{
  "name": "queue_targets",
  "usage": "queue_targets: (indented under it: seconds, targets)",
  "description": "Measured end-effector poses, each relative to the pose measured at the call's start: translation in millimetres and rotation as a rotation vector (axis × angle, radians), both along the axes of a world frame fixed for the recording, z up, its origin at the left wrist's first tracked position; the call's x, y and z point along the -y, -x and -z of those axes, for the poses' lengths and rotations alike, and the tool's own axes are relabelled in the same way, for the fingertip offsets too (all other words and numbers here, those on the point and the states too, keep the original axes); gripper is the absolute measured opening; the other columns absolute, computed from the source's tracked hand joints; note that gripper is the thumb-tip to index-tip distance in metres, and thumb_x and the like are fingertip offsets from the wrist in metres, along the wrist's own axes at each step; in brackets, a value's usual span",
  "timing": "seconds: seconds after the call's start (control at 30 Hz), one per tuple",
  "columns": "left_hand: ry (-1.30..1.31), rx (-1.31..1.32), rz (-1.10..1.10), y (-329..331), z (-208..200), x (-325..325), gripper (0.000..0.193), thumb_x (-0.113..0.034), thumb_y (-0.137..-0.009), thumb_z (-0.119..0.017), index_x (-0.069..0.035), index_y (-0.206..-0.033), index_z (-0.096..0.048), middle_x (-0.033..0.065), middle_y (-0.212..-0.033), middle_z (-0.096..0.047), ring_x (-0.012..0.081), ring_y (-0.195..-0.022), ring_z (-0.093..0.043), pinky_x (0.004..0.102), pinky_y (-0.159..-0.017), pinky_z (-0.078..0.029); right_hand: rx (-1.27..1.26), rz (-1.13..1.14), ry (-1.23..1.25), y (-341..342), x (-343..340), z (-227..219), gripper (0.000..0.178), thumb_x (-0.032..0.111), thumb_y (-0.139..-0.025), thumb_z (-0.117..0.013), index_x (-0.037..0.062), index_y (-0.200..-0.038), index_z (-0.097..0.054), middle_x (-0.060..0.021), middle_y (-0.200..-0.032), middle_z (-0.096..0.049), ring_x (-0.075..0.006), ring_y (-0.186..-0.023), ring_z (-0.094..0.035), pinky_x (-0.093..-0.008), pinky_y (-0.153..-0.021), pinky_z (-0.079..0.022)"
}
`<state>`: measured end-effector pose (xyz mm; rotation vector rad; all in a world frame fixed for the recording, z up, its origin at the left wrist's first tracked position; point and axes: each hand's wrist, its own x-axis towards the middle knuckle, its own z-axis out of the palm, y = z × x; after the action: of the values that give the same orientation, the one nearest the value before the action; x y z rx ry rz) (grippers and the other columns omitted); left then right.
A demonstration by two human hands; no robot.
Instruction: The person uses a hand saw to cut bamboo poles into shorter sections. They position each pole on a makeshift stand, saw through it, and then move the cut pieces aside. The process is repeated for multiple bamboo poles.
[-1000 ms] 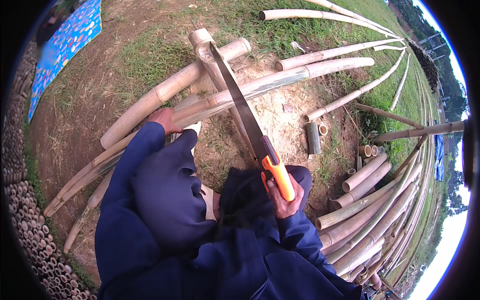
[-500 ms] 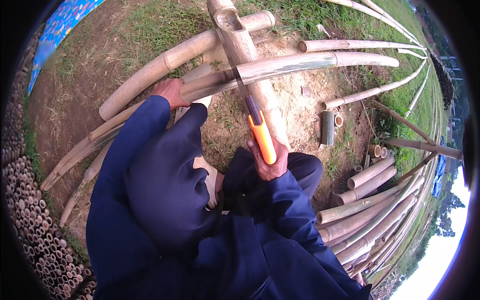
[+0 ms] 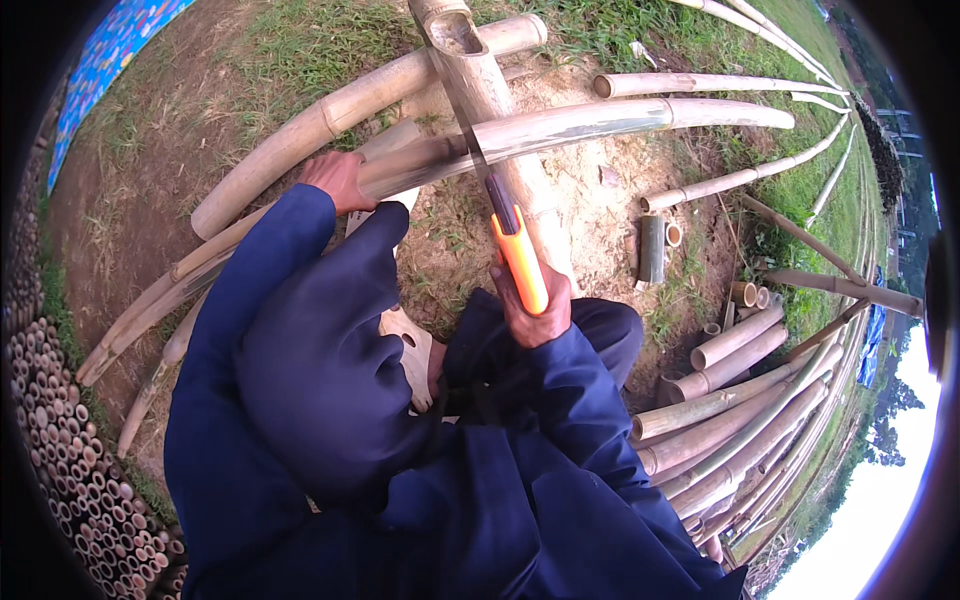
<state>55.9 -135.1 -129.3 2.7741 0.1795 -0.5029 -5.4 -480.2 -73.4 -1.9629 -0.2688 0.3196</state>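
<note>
My right hand [image 3: 537,312] is wrapped round the orange handle [image 3: 522,265] of a hand saw. Its long, thin blade [image 3: 458,103] points away from me and lies across a bamboo pole [image 3: 575,126], touching it; the depth of any cut is hard to see. My left hand [image 3: 338,183] grips the same pole to the left of the blade. Beneath the pole, a thick bamboo log [image 3: 527,190] with a notch at its far end runs away from me and bears it. Another bamboo piece [image 3: 327,118] lies beyond, crossing under the log's far part.
Short bamboo sections [image 3: 738,335] and long poles [image 3: 700,425] are piled at my right. More poles [image 3: 745,188] lie on the grass at the far right. Many cut bamboo ends [image 3: 90,460] are stacked at the left edge. A blue patterned sheet [image 3: 105,60] lies far left.
The saw and my right hand have moved very slightly forward, away from me. My left hand keeps its place on the pole. The whole view has shifted a little.
</note>
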Motion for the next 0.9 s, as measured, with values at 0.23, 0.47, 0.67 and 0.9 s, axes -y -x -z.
queue_targets:
  seconds: [0.23, 0.47, 0.67, 0.9]
  targets:
    - [-0.041, -0.015, -0.009, 4, 2, -3, 0.071, -0.048, -0.062, -0.085, 0.0, -0.114, -0.074, 0.0248, -0.099, -0.075, 0.0408, -0.095, -0.074, 0.0479, -0.09, -0.058, -0.037, -0.032, 0.1, 87, 71, -36, 0.034, 0.005, -0.095, -0.072, -0.0017, -0.128, -0.07, -0.0052, -0.097, -0.076, -0.01, -0.084, -0.069, -0.0249, -0.078, -0.053]
    - [-0.063, 0.06, 0.017, 4, 5, -2, 0.074, -0.05, -0.062, -0.086, 0.0, -0.115, -0.073, 0.0239, -0.101, -0.076, 0.0408, -0.098, -0.073, 0.0498, -0.094, -0.056, -0.011, -0.03, -0.02, -18, -10, -3, 0.016, 0.012, -0.095, -0.072, -0.002, -0.095, -0.065, -0.0126, -0.068, -0.06, -0.0201, -0.057, -0.052, -0.036, -0.059, -0.047]
    - [-0.106, -0.03, -0.001, 1, 3, 11, 0.078, -0.048, -0.06, -0.088, -0.005, -0.123, -0.073, 0.0253, -0.105, -0.075, 0.0416, -0.102, -0.072, 0.0511, -0.095, -0.055, 0.031, -0.012, 0.091, 99, 79, -41, 0.036, 0.008, -0.094, -0.07, -0.0033, -0.129, -0.068, -0.0194, -0.107, -0.077, -0.0273, -0.104, -0.077, -0.0329, -0.09, -0.057]
    - [0.027, -0.039, -0.027, -4, 1, -1, 0.072, -0.045, -0.062, -0.087, 0.0, -0.116, -0.073, 0.0245, -0.104, -0.075, 0.0398, -0.101, -0.073, 0.0491, -0.097, -0.055, 0.041, 0.0, -0.093, -29, -7, 9, 0.01, 0.007, -0.096, -0.074, -0.0016, -0.099, -0.071, 0.0001, -0.071, -0.061, -0.0077, -0.062, -0.053, -0.027, -0.059, -0.046]
